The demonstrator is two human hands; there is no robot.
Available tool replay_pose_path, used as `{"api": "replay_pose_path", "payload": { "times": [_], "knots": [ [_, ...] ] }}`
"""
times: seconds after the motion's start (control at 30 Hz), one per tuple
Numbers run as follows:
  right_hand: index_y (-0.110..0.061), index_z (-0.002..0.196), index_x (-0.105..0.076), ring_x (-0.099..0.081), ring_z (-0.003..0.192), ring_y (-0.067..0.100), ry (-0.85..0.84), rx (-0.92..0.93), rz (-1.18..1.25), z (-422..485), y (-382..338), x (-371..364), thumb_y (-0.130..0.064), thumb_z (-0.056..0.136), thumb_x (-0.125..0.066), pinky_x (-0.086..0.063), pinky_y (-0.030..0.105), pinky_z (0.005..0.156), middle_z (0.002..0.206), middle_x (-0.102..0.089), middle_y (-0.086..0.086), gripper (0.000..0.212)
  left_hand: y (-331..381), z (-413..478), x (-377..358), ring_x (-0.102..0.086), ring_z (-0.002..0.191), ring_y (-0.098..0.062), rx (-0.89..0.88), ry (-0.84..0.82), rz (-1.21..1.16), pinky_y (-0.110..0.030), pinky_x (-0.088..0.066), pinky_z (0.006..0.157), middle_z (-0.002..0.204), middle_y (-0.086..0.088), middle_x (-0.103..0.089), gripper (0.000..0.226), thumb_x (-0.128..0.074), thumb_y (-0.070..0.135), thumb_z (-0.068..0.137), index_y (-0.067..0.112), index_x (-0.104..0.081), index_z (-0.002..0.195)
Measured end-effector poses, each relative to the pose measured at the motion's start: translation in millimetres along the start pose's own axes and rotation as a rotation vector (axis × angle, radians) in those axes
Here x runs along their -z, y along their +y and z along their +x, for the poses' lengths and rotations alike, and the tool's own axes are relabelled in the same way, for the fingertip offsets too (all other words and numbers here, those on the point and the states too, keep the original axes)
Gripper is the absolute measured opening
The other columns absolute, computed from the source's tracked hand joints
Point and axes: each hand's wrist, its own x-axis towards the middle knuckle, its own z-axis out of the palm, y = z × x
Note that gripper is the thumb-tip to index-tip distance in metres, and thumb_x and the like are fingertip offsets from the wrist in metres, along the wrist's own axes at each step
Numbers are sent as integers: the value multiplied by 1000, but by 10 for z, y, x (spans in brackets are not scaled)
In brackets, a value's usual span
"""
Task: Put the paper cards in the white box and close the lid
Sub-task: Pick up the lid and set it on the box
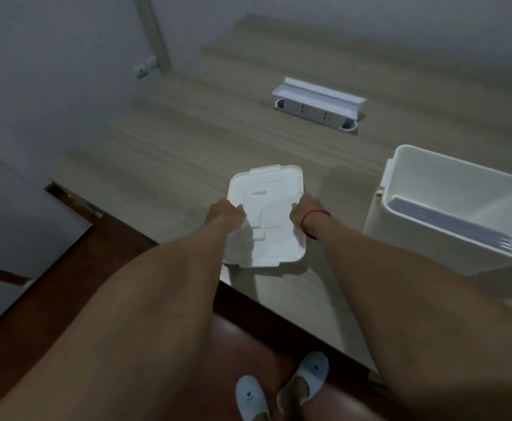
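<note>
A flat white lid (pixel 271 189) with clip tabs on its edges lies near the front edge of the wooden table. My left hand (pixel 225 214) grips its left side and my right hand (pixel 306 211), with a red string on the wrist, grips its right side. To the right stands the tall white box (pixel 400 183), uncovered. Inside it, paper cards (pixel 458 226) stand in a row on edge along its floor.
An opened socket panel (pixel 318 107) with a raised white flap is set into the wooden table (pixel 172 147) farther back. A brown stool or seat (pixel 248 338) is below the table edge, beside white slippers (pixel 252 396). A grey wall is to the left.
</note>
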Motion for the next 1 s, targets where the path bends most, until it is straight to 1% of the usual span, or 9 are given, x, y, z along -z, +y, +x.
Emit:
{"api": "replay_pose_path", "payload": {
  "times": [0.13,0.27,0.37,0.47,0.67,0.8,0.9,0.97,1.0],
  "knots": [
    [-6,143,-33,-48,129,36,103,-111,117,41,47,-179,-8,96,-41,-41,39,103,141,-47,20,48,-81,69,-125,-53,124,-34,103,-116,-153,-41,-46,102,138,-14,-51,68,-44,50,88,4,-44,138],
    [-1,133,-44,-52,125,36,123,-214,310,21,-11,-28,-7,93,-46,-44,38,99,137,-52,19,40,-66,70,-37,-58,114,-33,154,-206,-339,-41,-47,102,127,-12,-59,62,-38,44,79,5,-52,125],
    [-2,133,-46,-53,123,35,175,-168,530,-35,-271,354,-12,94,-41,-44,35,94,137,-53,18,40,207,-71,257,-53,122,-34,79,-49,-494,-44,-44,105,136,-15,-53,70,-41,44,80,3,-43,136],
    [-3,142,-36,-45,131,34,210,-125,789,-135,-630,834,-23,99,-28,-35,39,107,146,-44,17,47,535,-224,664,-50,127,-34,-144,101,-597,-42,-43,105,139,-18,-48,68,-52,38,85,-2,-34,138],
    [-6,141,-43,-49,129,28,263,-41,1333,-344,-1007,1685,-45,100,-20,-39,42,110,145,-45,6,61,965,-519,1314,-61,110,-36,-608,385,-383,-35,-49,84,120,-20,-63,44,-59,15,86,6,-46,127],
    [-15,130,-53,-59,103,25,206,-25,1623,-429,-1005,1992,-67,90,-18,-47,41,102,125,-60,3,75,1197,-675,1437,-62,101,-36,-805,554,-115,-33,-41,73,110,-18,-66,23,-42,13,95,11,-57,113],
    [-12,112,-54,-63,88,25,156,-24,1726,-498,-972,2109,-71,87,-20,-49,37,91,95,-62,8,73,1367,-767,1401,-61,104,-35,-864,617,-15,-37,-45,81,109,-15,-68,35,-41,3,89,15,-64,112],
    [-10,106,-51,-66,96,27,154,-36,1690,-577,-939,2162,-65,88,-38,-52,41,94,98,-62,11,59,1468,-847,1355,-60,110,-34,-892,611,-41,-38,-45,91,115,-15,-68,42,-42,-2,87,14,-67,116],
    [-10,107,-51,-66,97,27,174,-69,1670,-595,-932,2187,-53,89,-47,-54,43,94,103,-61,11,48,1514,-876,1324,-60,112,-33,-909,599,-48,-37,-44,95,118,-15,-68,43,-42,-3,87,14,-68,117]
  ]
}}
